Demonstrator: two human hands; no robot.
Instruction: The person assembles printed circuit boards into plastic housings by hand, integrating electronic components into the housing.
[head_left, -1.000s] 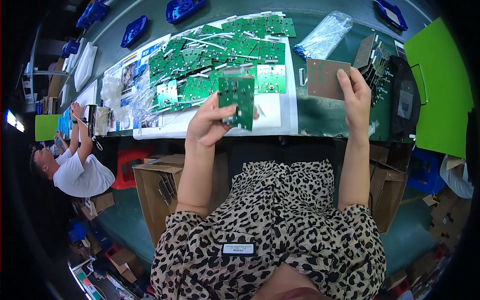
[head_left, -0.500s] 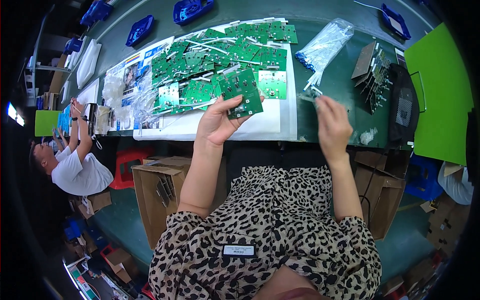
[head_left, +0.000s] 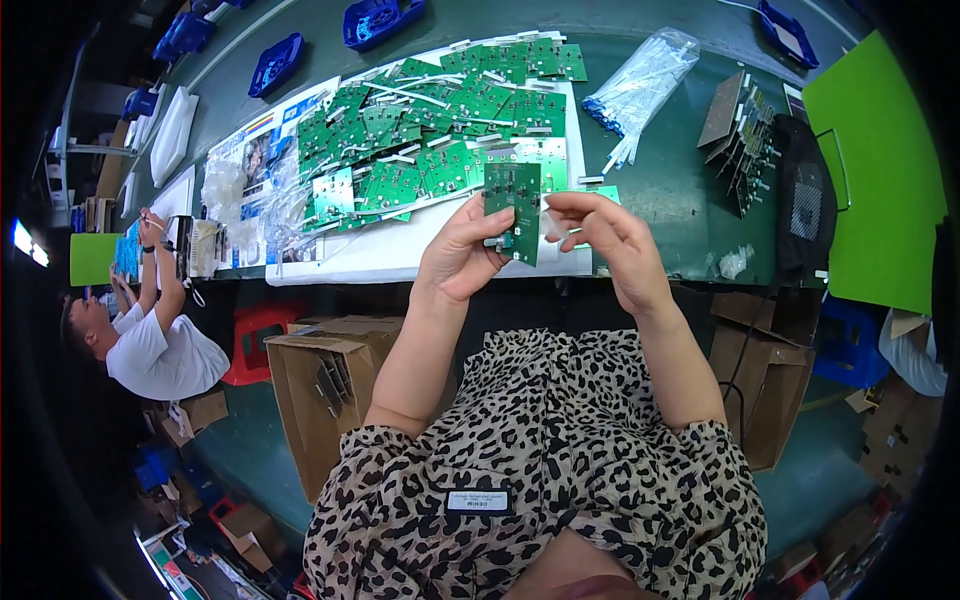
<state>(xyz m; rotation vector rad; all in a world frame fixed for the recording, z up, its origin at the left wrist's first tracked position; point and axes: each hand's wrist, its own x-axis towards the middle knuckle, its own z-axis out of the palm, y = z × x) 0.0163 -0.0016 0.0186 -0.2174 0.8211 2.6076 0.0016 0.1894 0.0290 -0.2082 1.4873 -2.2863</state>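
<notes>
Upright in my left hand (head_left: 464, 250) is a green circuit board (head_left: 520, 195), gripped near its lower left with the thumb across its face. Small dark components show on the board. My right hand (head_left: 615, 245) is just right of the board, its fingers bent toward the board's edge. Something small and whitish shows by those fingertips, too blurred to name. Beyond the hands spreads a pile of green circuit boards (head_left: 400, 125) with white strips among them. Behind my right hand, part of another green board (head_left: 606, 190) is visible.
A clear bag of white cables (head_left: 650, 75) lies at the far right of the pile. Beside it, brown boards (head_left: 740, 140) stand in a row near a black bag (head_left: 803, 210). Crumpled clear plastic (head_left: 736, 262) lies near the table edge. Blue trays (head_left: 277, 65) line the back; a co-worker (head_left: 165, 335) is at left.
My right hand has come left from beside the cable ends to the held board's edge. My left hand has moved slightly right and down, turning the circuit board more upright.
</notes>
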